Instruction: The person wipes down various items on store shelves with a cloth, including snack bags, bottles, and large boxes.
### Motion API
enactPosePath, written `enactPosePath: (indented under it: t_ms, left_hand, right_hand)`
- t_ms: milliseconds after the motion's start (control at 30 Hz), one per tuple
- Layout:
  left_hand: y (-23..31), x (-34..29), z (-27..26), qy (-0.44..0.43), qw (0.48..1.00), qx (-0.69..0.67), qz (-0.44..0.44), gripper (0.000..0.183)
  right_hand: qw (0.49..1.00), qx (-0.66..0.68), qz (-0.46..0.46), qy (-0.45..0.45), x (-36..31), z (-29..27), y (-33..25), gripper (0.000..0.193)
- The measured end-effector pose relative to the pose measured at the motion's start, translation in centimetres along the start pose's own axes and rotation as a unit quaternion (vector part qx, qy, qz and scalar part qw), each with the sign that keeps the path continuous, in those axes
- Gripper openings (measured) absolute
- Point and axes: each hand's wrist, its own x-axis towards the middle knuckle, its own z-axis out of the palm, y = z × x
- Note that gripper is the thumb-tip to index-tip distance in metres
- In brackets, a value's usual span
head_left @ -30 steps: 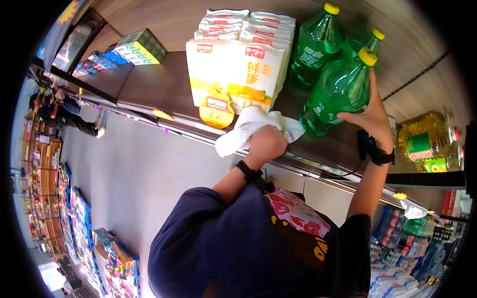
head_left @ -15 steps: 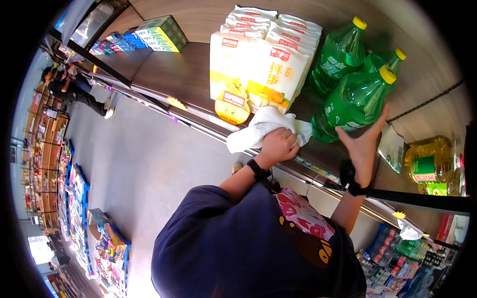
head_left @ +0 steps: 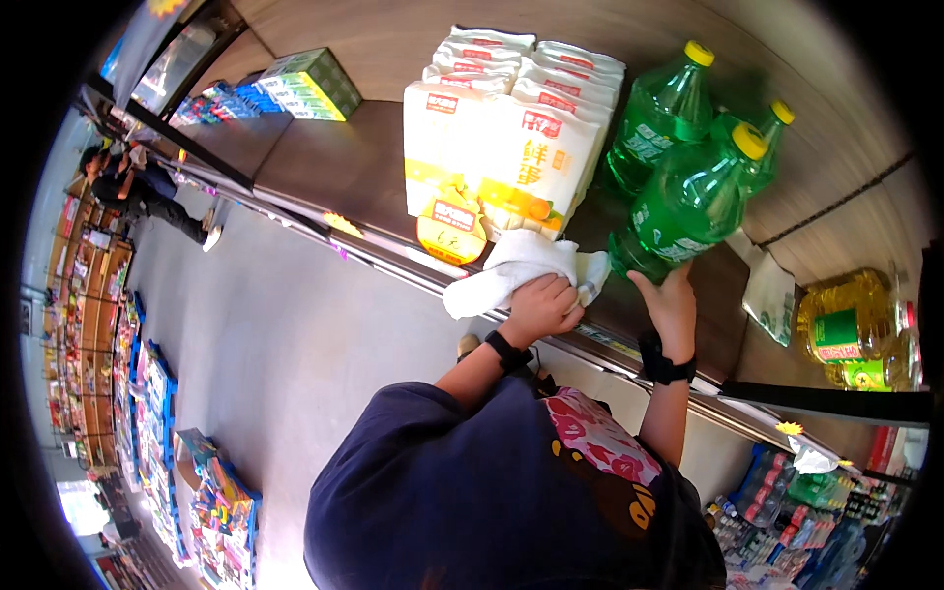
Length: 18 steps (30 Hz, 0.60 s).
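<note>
since the earlier frame, the right hand [head_left: 676, 313] is being brought from the side of the front green bottle [head_left: 688, 202] to its lower front, where it is being held spread rather than closed round it. the bottle is being supported on the brown shelf [head_left: 720, 287], close before the rear green bottles [head_left: 669, 103]. if it is being pushed unevenly so low down, tipping or a knock against these could be caused. the white cloth [head_left: 516, 267] is being gripped, bunched, by the left hand [head_left: 546, 305] at the shelf's edge; by a careless sweep the yellow price tag [head_left: 452, 236] could be dislodged. pale lettering is being borne by the green bottles, handwriting by the tag, red logo blocks and dark characters by the white packages [head_left: 536, 157], and a green label by the oil bottle [head_left: 836, 329].
</note>
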Motion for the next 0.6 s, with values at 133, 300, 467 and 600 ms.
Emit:
enactPosePath:
  t_ms: [133, 300, 467, 600]
  left_hand:
    - [0.0, 0.0, 0.1, -0.008, 1.000, -0.007, 0.002, 0.018]
    - [-0.1, -0.3, 0.3, 0.009, 1.000, 0.000, -0.007, 0.020]
    - [0.0, -0.1, 0.2, 0.006, 1.000, -0.006, 0.004, 0.019]
    - [0.0, 0.0, -0.5, 0.032, 0.999, -0.020, 0.011, 0.018]
  right_hand:
    - [0.999, -0.051, 0.006, -0.016, 1.6, 0.8, 0.5, 0.103]
    - [0.998, -0.026, 0.039, -0.043, 3.2, 1.7, 0.7, 0.104]
    - [0.998, -0.021, 0.044, -0.051, 2.9, 1.4, 1.5, 0.100]
    - [0.994, -0.088, 0.028, -0.061, -0.5, 0.7, -1.3, 0.090]
